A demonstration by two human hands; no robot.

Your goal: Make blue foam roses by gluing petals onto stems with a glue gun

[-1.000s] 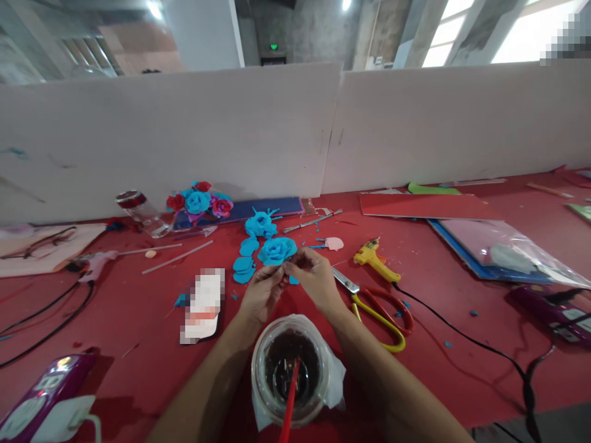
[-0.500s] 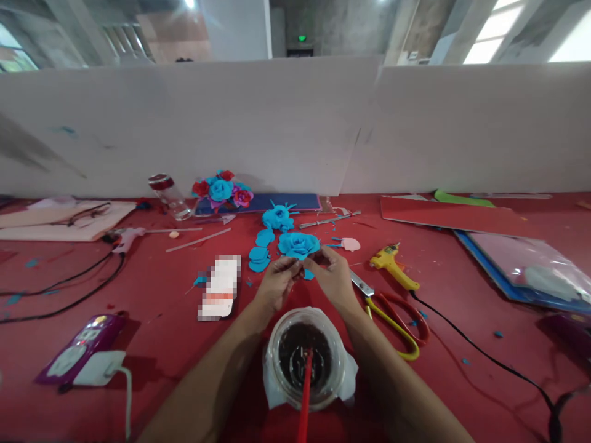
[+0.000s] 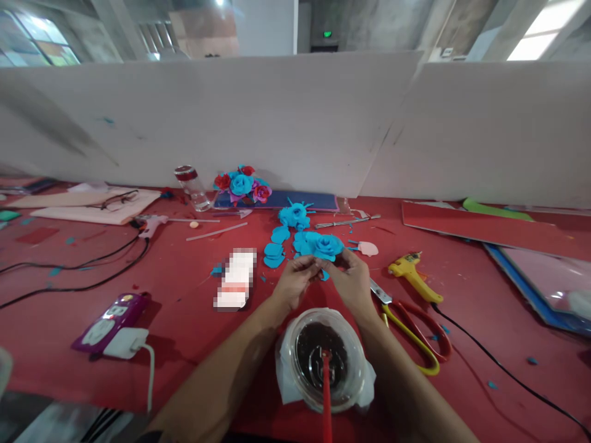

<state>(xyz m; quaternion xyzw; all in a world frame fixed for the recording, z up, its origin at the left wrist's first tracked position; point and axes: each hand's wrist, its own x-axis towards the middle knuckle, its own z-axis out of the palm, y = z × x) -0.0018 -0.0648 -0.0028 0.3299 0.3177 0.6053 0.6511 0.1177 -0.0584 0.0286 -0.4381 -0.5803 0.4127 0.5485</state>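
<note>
A blue handmade rose (image 3: 327,246), seemingly foam or paper, is held up between my hands over the red table. My left hand (image 3: 298,280) has its fingers pinched together at the underside of the flower. My right hand (image 3: 351,280) grips the rose from the right, thumb in front and fingers curled behind; its stem end is hidden by my fingers. Flat blue petals (image 3: 305,242) lie just behind the rose, and more cut petals (image 3: 274,254) are stacked to its left. Farther back sits a cluster of blue flower pieces (image 3: 294,215).
Between my forearms stands a clear cup (image 3: 295,381) of dark drink with a red straw (image 3: 326,394). Large scissors (image 3: 410,326) and a yellow glue gun (image 3: 415,280) lie right. A phone (image 3: 236,280), power strip (image 3: 104,323), second glue gun (image 3: 151,226) and glass bottle (image 3: 196,191) are left.
My view has turned a little left, so everything sits farther right in the picture. Both hands still hold the rose, and more of the blue petals behind it show now.
</note>
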